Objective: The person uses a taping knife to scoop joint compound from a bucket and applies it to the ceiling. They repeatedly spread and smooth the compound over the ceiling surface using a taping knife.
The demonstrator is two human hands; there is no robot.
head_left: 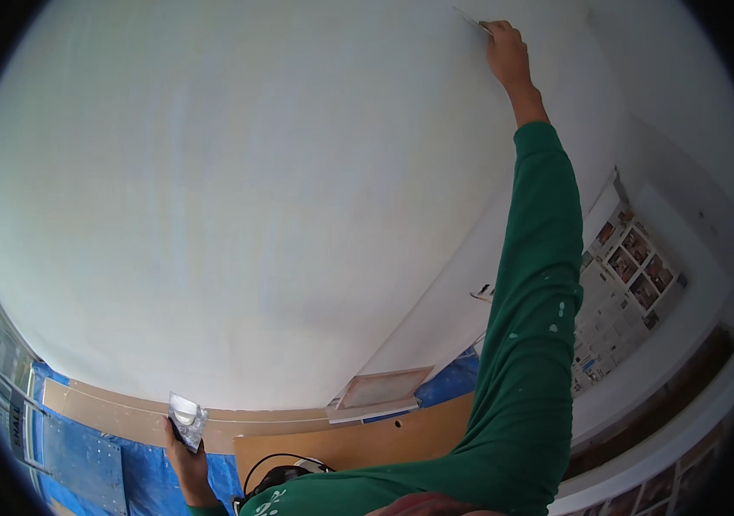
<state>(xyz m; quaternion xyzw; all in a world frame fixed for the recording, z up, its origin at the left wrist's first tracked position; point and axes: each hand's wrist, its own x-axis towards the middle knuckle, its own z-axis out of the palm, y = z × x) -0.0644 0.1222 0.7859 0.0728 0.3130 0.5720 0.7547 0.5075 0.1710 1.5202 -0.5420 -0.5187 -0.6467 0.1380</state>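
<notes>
A right hand (pixel 509 53) grips a thin blade (pixel 471 19) before a pale wall (pixel 246 215), upper right of frame; the left hand (pixel 186 464), lower left, holds a silvery plate (pixel 187 421).

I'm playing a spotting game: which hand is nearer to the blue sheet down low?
Left. The left hand is low, over the blue sheet; the right hand is raised high by the white wall, much farther away.

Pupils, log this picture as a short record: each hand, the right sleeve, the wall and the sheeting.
Right hand: raised, gripping a thin blade
Left hand: low, gripping a shiny flat tool
Right sleeve: green, spotted white
Wall: broad, pale; blade contact unclear
Sheeting: blue, below the wall, beside a brown board
</notes>
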